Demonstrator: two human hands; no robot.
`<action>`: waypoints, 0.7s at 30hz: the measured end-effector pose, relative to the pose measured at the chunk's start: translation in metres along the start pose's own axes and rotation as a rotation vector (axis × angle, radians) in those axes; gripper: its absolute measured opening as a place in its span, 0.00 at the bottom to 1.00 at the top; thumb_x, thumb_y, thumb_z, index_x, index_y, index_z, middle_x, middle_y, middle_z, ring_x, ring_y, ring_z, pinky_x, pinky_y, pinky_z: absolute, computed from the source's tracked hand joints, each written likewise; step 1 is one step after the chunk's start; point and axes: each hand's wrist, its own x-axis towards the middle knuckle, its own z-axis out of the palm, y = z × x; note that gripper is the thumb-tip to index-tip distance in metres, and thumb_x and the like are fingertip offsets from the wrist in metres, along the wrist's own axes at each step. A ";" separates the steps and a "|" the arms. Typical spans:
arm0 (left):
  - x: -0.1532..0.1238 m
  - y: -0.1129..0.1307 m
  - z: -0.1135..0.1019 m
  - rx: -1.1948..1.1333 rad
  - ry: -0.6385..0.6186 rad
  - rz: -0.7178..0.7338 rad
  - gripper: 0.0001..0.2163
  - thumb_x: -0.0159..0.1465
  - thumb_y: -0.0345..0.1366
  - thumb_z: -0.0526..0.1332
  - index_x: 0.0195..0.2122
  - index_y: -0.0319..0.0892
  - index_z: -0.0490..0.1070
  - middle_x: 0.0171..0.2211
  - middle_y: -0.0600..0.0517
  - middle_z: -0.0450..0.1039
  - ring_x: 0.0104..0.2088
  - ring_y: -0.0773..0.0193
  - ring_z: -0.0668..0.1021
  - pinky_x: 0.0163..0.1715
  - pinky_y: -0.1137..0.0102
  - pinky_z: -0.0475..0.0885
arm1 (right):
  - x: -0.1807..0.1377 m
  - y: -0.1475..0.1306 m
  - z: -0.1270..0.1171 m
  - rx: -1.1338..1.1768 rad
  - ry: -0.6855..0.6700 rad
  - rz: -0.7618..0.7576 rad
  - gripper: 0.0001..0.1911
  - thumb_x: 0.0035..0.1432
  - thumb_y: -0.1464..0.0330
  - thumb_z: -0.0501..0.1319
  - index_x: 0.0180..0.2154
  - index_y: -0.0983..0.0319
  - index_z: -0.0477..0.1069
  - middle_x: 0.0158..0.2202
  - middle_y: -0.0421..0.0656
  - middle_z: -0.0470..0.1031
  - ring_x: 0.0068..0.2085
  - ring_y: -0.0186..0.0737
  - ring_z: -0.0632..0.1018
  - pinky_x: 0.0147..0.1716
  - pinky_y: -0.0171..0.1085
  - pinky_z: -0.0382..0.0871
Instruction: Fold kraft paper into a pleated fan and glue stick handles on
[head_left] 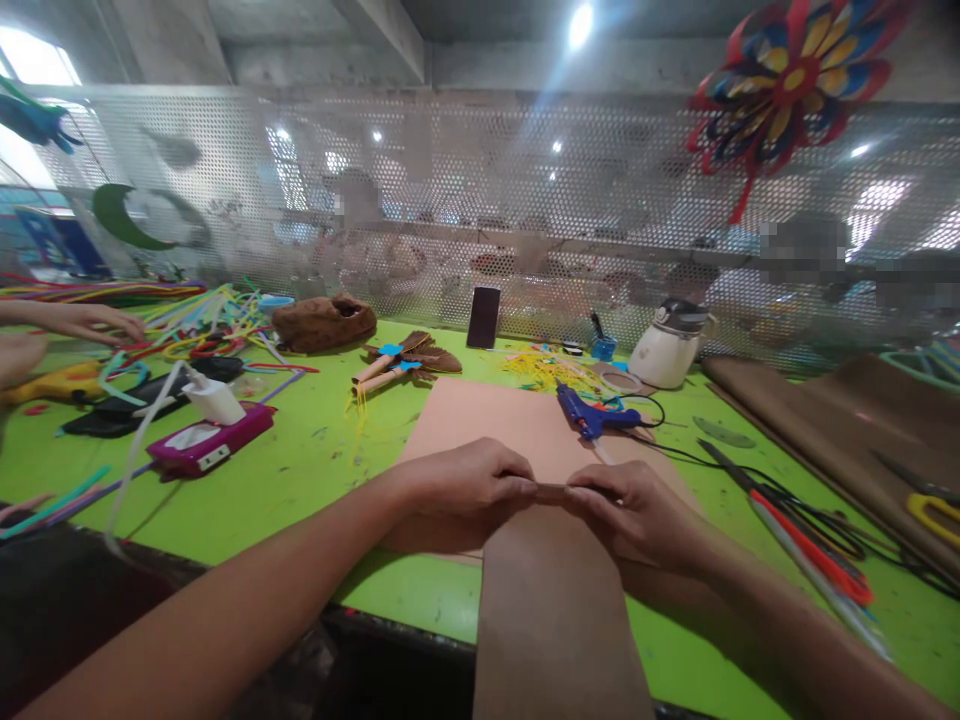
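A long strip of brown sheet material (559, 620), maybe paper or foam, hangs toward me over the table's front edge. Its far end is folded or rolled over into a narrow edge. My left hand (480, 480) pinches that edge at its left end, thumb and fingers closed on it. At the right end my right hand (637, 505) pinches the same edge. Both hands are above a pinkish-tan board (480, 420) lying flat on the table. Just beyond my right hand, a blue glue gun (592, 410) rests on the board with its nozzle toward me.
The green table (315, 510) holds a purple power strip (210, 440), brown tied rolls (401, 365), a phone (484, 317) and a white kettle (667, 345). At right lie scissors with red handles (810, 550) and brown sheeting (840, 430). Another person's hand (90, 322) is at left.
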 end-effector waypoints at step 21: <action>-0.004 0.018 0.000 0.221 0.064 0.096 0.13 0.64 0.37 0.50 0.35 0.38 0.72 0.32 0.48 0.74 0.32 0.65 0.72 0.30 0.74 0.62 | -0.005 -0.014 0.008 -0.169 -0.032 -0.039 0.13 0.65 0.65 0.47 0.30 0.62 0.64 0.27 0.42 0.71 0.27 0.34 0.68 0.27 0.33 0.54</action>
